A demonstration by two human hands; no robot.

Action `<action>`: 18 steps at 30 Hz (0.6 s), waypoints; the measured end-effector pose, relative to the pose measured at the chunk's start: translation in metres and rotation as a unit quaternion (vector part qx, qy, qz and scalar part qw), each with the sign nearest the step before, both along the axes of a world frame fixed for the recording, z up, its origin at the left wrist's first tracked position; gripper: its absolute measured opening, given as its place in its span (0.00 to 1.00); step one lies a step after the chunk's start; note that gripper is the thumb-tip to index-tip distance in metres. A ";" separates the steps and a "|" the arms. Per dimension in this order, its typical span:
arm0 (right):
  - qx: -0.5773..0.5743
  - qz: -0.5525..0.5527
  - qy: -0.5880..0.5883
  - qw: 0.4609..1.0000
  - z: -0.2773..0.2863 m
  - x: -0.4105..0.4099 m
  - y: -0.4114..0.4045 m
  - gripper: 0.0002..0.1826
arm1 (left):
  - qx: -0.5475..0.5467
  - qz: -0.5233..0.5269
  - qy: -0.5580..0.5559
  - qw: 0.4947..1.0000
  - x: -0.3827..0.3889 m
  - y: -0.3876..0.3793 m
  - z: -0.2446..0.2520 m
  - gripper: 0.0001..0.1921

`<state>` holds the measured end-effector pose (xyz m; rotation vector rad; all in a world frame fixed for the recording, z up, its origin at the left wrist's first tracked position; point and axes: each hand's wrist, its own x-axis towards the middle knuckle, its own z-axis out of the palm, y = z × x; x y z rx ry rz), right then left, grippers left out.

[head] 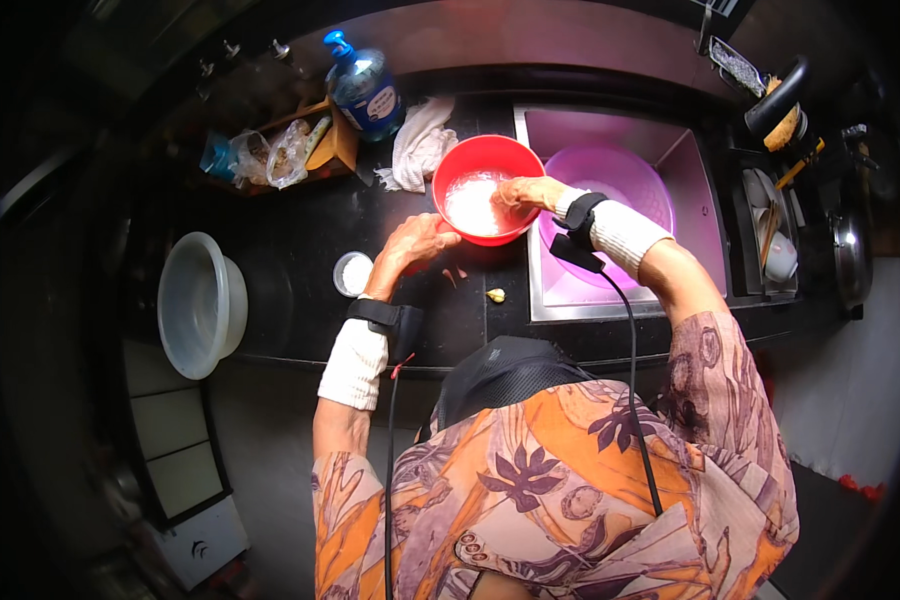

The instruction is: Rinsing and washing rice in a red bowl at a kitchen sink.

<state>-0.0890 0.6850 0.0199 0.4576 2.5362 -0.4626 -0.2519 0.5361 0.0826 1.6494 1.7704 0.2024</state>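
A red plastic bowl (450, 161) stands on the black countertop at the sink's left edge, with wet, shiny contents lit too brightly to make out. My left hand (418, 238) grips its lower left rim. Inside the bowl is my right hand (521, 196), its fingertips down at the contents; whether they hold anything is hidden by glare. Close to my left wrist stands a small clear tub of white granules (355, 274). A garlic clove (496, 295) and a few thin peel-like scraps (454, 276) lie on the counter below the bowl.
The steel sink (615, 311) holds a purple plastic basin (656, 184). A translucent basin (202, 304) stands at the counter's left. Behind are a cloth (422, 142), a blue pump bottle (366, 94) and a cardboard box (336, 142) with plastic bags. Right of the sink, a rack (751, 255) holds bowls.
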 end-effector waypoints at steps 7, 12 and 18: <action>0.133 0.267 0.049 0.953 -0.030 -0.020 -0.014 0.17 | 0.019 -0.005 -0.001 1.000 -0.008 -0.007 -0.008 0.17; 0.274 0.206 0.253 0.905 -0.086 -0.028 0.029 0.22 | -0.047 0.004 0.001 0.999 0.012 0.008 0.012 0.20; 0.129 -0.002 0.225 0.966 -0.041 -0.013 0.024 0.14 | -0.050 0.031 -0.017 0.998 0.001 -0.005 -0.003 0.20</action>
